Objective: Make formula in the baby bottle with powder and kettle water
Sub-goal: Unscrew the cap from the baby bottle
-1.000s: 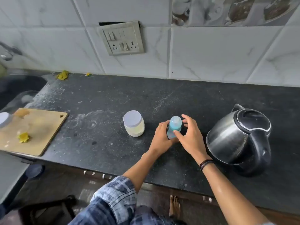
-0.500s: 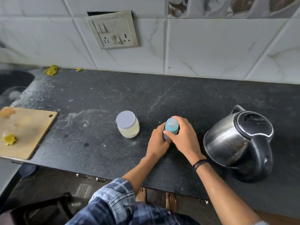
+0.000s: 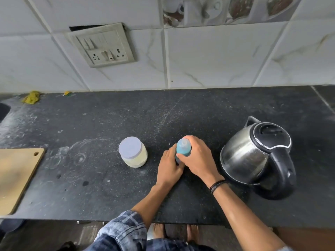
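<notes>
Nearest the front edge of the dark counter (image 3: 181, 113), a little right of its middle, both hands meet on the one baby bottle (image 3: 183, 148), which stands upright on the surface. The left hand (image 3: 169, 166) curls round the lower body, its heel down on the counter, probably to keep the bottle from turning. The right hand (image 3: 196, 158) wraps over the teal top from the right, thumb and fingers clamped on it, a grip that suits twisting the top off so powder and water can go in. The top is on, so filling looks not yet begun. Just left of the bottle stands one lidded jar (image 3: 133, 153) of pale powder, and to the right one steel kettle (image 3: 253, 154), lid down, handle toward the person; both sit within easy reach. One wooden cutting board (image 3: 16, 176) lies at the front left. Along the back edge, far left, lie two yellow scraps (image 3: 31, 97). One switch plate (image 3: 102, 45) hangs on the tiled wall.
</notes>
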Motion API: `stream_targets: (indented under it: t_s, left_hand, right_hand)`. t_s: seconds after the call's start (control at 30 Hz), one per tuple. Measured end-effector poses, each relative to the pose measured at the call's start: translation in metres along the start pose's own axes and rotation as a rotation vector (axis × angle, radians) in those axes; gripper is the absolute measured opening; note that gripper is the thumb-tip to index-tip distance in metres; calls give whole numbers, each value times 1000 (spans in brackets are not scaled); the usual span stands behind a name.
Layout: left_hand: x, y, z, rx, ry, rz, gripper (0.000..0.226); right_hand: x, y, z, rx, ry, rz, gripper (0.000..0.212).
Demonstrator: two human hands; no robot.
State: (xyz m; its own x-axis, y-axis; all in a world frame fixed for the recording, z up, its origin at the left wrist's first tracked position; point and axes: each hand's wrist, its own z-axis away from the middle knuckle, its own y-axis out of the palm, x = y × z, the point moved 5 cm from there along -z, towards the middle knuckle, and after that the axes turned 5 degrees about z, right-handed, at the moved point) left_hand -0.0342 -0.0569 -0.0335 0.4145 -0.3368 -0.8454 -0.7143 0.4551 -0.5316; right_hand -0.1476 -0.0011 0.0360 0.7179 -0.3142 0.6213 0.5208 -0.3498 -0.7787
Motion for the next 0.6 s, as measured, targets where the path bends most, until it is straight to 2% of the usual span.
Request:
stream_targets:
  t_s: [0.6]
  left_hand:
    - [2, -4, -6, -33, 92, -123, 48]
  right_hand:
    - [2, 3, 2, 24, -9, 6, 67]
